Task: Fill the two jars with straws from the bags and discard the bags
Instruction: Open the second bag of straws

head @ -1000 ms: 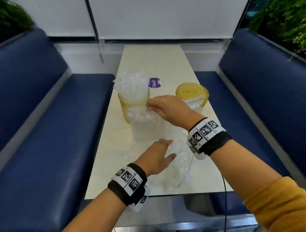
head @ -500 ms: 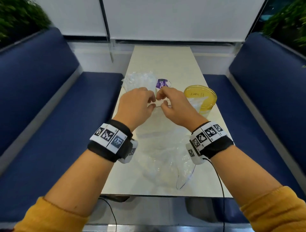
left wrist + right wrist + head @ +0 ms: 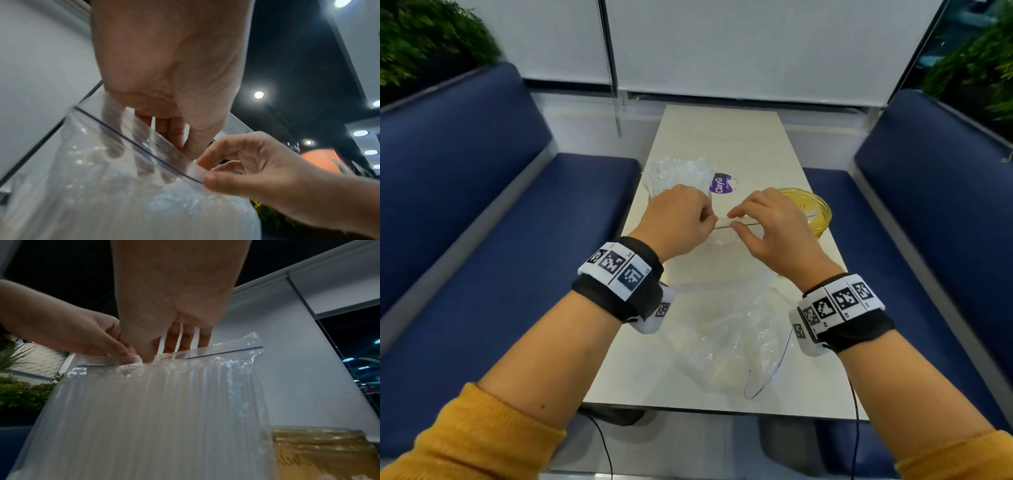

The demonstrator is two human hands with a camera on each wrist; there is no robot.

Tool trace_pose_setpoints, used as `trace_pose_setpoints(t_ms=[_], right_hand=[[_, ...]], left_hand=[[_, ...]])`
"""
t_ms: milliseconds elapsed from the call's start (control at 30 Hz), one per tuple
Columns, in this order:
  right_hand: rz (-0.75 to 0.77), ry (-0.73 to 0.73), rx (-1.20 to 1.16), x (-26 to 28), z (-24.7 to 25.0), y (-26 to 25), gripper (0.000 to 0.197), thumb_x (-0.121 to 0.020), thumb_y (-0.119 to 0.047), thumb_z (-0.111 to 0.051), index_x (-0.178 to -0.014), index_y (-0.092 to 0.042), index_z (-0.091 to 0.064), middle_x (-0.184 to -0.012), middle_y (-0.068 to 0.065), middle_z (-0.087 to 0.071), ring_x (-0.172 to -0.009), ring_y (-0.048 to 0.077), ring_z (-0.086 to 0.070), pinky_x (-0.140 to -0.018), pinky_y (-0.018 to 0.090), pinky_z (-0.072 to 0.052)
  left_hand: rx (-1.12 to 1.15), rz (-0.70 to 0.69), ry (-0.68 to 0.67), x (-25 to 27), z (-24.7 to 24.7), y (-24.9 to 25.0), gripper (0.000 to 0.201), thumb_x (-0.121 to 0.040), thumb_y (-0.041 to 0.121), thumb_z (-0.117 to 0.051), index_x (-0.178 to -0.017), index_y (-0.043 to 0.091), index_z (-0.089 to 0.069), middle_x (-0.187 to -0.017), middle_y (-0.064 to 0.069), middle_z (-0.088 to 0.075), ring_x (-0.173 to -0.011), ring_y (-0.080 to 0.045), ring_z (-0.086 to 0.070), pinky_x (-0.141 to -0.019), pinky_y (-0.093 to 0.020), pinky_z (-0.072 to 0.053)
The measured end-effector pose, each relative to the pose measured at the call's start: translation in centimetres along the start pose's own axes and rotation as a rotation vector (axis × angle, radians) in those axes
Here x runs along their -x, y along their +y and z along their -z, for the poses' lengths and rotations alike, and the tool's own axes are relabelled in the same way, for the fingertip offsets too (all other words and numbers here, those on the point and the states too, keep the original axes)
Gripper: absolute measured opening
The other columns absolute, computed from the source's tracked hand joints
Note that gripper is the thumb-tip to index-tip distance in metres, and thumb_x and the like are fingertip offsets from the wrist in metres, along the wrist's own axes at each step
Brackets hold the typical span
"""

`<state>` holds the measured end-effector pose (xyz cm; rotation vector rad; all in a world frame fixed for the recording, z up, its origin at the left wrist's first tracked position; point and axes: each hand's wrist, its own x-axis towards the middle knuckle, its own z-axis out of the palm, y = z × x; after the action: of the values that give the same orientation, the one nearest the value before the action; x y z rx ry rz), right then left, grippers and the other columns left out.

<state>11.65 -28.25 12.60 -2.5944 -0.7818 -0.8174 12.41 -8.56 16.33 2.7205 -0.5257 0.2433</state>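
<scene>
A clear zip bag full of pale straws hangs upright over the table. My left hand and my right hand pinch its top strip by the blue zip line, a small gap apart. The left wrist view shows the same bag, my left hand pinching the strip and my right hand pinching beside it. Behind my left hand, straws stick up out of one jar, whose body is hidden. The other jar, yellow and without straws, stands right of my right hand.
A crumpled empty bag lies on the cream table near its front edge. A purple sticker sits between the jars. Blue benches flank the narrow table on both sides.
My left hand rose from the table to the bag's top strip beside my right hand. Since half a second ago the two hands have drawn slightly apart along the zip line.
</scene>
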Motion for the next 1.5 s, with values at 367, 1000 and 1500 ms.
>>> trace_pose_setpoints(t_ms=[367,1000,1500], right_hand=[[0.193,0.126,0.176,-0.4,0.4,-0.7,0.010,-0.088,-0.018,-0.072,-0.079,-0.014,-0.073,-0.084,0.003,-0.063,-0.080,0.027,-0.053,-0.061,0.039,-0.040],[-0.137,-0.219,0.360,-0.6,3.4,-4.3,0.044,-0.095,-0.033,-0.047,-0.054,-0.021,-0.038,-0.051,-0.006,-0.035,-0.052,0.019,-0.037,-0.063,0.033,-0.025],[-0.785,-0.540,0.412,-1.6,5.6,-1.7,0.029,-0.092,-0.008,-0.059,-0.117,-0.020,-0.067,-0.110,0.004,-0.062,-0.086,0.019,-0.052,-0.068,0.027,-0.040]], left_hand=[[0.164,0.041,-0.083,-1.1,0.9,0.3,0.012,-0.089,0.024,-0.073,-0.084,0.015,-0.079,-0.082,0.000,-0.074,-0.077,-0.019,-0.067,-0.075,-0.037,-0.059],[0.000,-0.004,-0.232,-2.7,0.9,0.1,0.045,-0.089,-0.003,-0.051,-0.125,0.017,-0.068,-0.134,-0.008,-0.060,-0.120,-0.029,-0.058,-0.102,-0.041,-0.050],[0.193,0.014,-0.370,-2.7,0.4,-0.2,0.073,-0.082,0.000,-0.057,-0.151,0.018,-0.039,-0.154,-0.002,-0.042,-0.139,-0.025,-0.043,-0.112,-0.036,-0.040]])
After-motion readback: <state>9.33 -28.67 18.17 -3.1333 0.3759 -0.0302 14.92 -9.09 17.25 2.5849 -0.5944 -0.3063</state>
